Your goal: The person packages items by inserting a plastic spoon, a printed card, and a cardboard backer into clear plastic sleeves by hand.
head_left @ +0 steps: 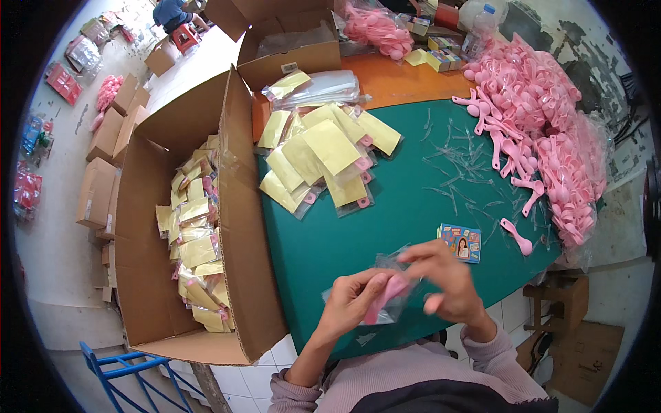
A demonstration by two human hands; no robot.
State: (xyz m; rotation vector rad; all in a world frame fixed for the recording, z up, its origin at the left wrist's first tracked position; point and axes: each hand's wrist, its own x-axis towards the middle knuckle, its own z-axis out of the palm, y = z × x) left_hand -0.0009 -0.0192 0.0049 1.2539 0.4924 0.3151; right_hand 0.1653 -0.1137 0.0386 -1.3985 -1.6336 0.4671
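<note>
My left hand and my right hand together hold a small clear plastic bag with a pink plastic spoon partly inside it, just above the near edge of the green table. A small stack of colourful picture cards lies right behind my right hand. A loose pink spoon lies to the right of the cards. A big heap of pink spoons fills the table's right side. Several filled bags with yellow cards are piled at the table's far left.
An open cardboard box with several yellow-carded bags inside stands left of the table. Clear bag strips litter the table's middle. Another open box, a bag of pink spoons and small boxes sit at the back. A blue frame stands on the floor.
</note>
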